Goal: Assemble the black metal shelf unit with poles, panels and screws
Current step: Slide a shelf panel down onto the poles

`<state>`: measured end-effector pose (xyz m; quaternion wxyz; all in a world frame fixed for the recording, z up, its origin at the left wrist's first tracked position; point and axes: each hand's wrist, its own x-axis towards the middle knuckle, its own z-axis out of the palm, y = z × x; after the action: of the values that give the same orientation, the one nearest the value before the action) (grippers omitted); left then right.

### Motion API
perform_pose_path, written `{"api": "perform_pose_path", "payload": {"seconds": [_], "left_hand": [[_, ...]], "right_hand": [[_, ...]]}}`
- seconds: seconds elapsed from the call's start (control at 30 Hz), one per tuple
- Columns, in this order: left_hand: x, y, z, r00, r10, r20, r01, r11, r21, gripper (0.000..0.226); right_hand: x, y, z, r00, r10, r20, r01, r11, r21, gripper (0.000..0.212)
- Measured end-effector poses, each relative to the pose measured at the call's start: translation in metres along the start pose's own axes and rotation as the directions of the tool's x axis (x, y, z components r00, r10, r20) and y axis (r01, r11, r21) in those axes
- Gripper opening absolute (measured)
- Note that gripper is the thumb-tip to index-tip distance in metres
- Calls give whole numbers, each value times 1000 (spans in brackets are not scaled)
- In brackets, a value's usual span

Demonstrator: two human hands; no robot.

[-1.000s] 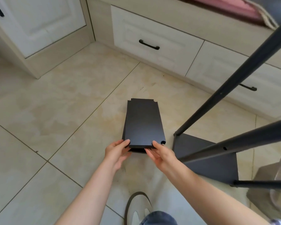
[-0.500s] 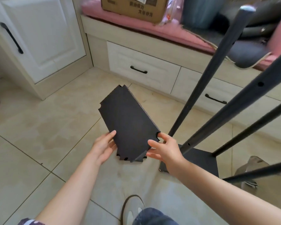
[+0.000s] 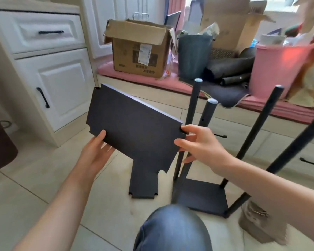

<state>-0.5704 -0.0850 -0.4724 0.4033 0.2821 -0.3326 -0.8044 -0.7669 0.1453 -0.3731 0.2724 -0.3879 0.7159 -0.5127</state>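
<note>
My left hand (image 3: 95, 151) and right hand (image 3: 198, 142) each grip the raised black panel (image 3: 134, 127) beside 4 poles (image 3: 194, 113)

Beige tiled floor (image 3: 34, 178) carries a flat black panel (image 3: 143, 183) beside the pole frame's base panel (image 3: 203, 200)
</note>
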Motion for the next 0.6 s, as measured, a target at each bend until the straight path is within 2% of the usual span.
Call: {"api": "perform_pose_path", "payload": {"seconds": [0.13, 0.3, 0.43, 0.6], "left_hand": [[-29, 10, 28, 999, 33, 36, -31, 998, -54, 34], [-63, 20, 79, 992, 18, 122, -3, 992, -123, 32], [-85, 27, 127, 975, 33, 218, -3, 990, -138, 24], [-103, 18, 190, 981, 32, 192, 10, 977, -214, 17]], "right_hand": [[-21, -41, -37, 994, -59, -92, 59, 998, 6, 39], [-41, -77, -93, 981, -115, -154, 116, 993, -2, 10], [-45, -85, -138, 964, -61, -260, 82, 994, 69, 16], [-41, -81, -181, 939, 29, -343, 31, 985, 168, 34]]}}
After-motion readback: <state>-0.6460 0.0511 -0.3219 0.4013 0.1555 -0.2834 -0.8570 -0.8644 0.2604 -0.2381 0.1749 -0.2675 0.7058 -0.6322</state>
